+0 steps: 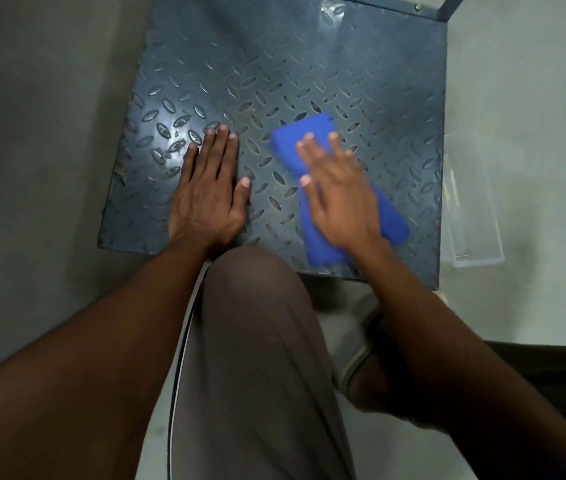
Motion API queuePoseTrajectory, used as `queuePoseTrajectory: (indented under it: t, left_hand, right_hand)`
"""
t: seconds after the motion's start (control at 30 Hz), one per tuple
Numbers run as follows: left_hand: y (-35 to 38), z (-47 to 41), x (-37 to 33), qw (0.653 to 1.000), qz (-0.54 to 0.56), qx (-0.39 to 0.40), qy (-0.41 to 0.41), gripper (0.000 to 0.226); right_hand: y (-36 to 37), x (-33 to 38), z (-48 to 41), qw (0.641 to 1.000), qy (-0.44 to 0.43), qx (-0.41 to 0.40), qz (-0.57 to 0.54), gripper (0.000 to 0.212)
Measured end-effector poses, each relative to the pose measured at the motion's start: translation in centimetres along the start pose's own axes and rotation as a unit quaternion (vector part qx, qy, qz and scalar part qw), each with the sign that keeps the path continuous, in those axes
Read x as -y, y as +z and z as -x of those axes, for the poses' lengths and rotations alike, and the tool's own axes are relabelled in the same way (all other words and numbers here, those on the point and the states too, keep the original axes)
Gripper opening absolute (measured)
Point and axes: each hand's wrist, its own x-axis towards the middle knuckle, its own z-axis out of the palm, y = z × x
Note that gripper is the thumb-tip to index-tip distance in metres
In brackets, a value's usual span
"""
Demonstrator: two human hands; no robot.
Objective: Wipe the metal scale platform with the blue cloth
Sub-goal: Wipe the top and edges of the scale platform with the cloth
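The metal scale platform [274, 74] is a dark grey checker plate lying on the floor in front of me. A folded blue cloth [290, 140] lies on its right half, reaching from the middle toward the near edge. My right hand [338, 192] presses flat on the cloth with fingers spread, and it looks blurred. My left hand [210, 188] rests flat on the bare plate to the left, fingers together, holding nothing.
My bent knee in grey trousers [253, 341] reaches the platform's near edge. A clear plastic box [475, 216] sits on the floor right of the platform. A dark upright post [449, 6] rises at the far right corner. Grey floor surrounds the plate.
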Motion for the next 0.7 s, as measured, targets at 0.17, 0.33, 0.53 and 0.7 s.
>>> queuePoseTrajectory:
  t: [0.17, 0.33, 0.53, 0.7]
  left_hand:
    - [0.2, -0.1, 0.0, 1.000, -0.002, -0.002, -0.006, 0.070]
    - [0.0, -0.3, -0.2, 1.000, 0.002, -0.011, -0.004, 0.070]
    - [-0.6, -0.4, -0.4, 1.000, 0.009, 0.000, -0.010, 0.070]
    - [-0.6, -0.2, -0.5, 1.000, 0.009, 0.001, -0.015, 0.069]
  right_hand:
    - [0.9, -1.0, -4.5, 0.948, 0.304, -0.074, 0.055, 0.062]
    - [2.7, 7.5, -5.4, 0.996, 0.073, -0.016, 0.038, 0.060]
    - [1.0, 5.8, 3.2, 0.996, 0.092, 0.002, 0.003, 0.056]
    - [0.5, 6.3, 7.6, 0.980, 0.193, 0.006, 0.041, 0.062]
